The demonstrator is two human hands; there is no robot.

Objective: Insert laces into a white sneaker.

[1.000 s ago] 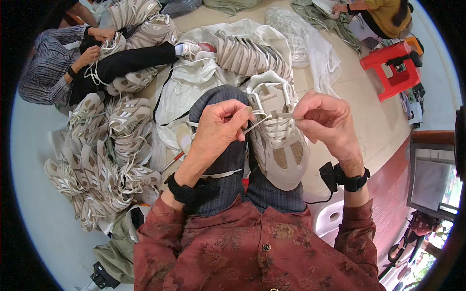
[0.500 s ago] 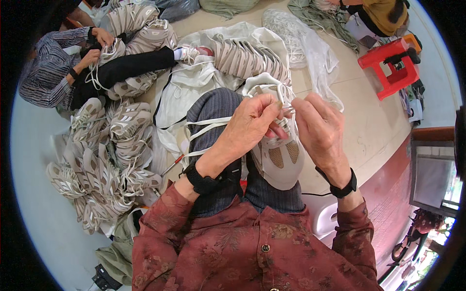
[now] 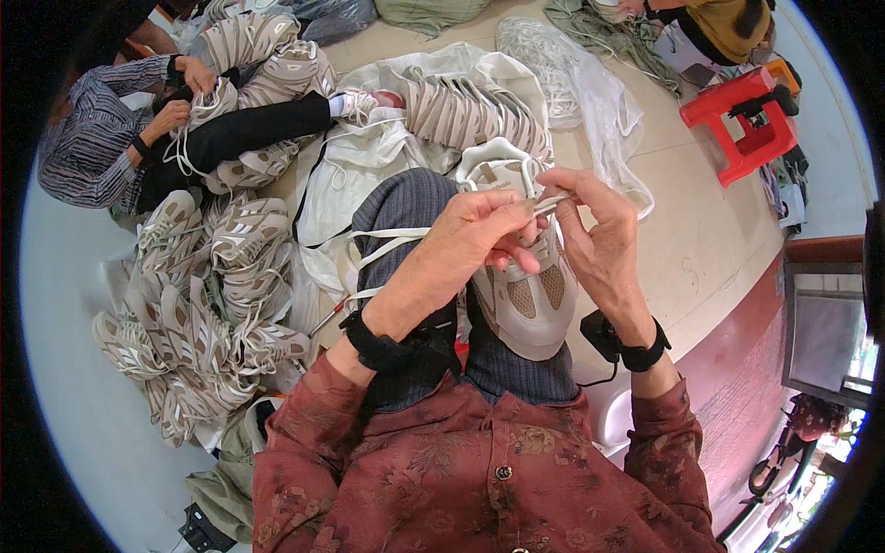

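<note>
A beige and white sneaker (image 3: 530, 295) lies toe toward me on my lap, on grey striped trousers (image 3: 406, 207). My left hand (image 3: 470, 241) rests over the shoe's throat and pinches a flat white shoelace (image 3: 392, 241) that trails off to the left across my knee. My right hand (image 3: 590, 230) is just to the right of it, fingers pinched on the lace's tip near the eyelets. Both wrists carry black bands.
A heap of matching sneakers (image 3: 203, 304) lies on the floor at my left. Another row of sneakers (image 3: 461, 111) sits on white bags ahead. A person in a striped shirt (image 3: 83, 157) laces a shoe at upper left. A red stool (image 3: 742, 124) stands at upper right.
My hands have shifted slightly up the shoe and come closer together. The lace now runs out slack to the left across my knee.
</note>
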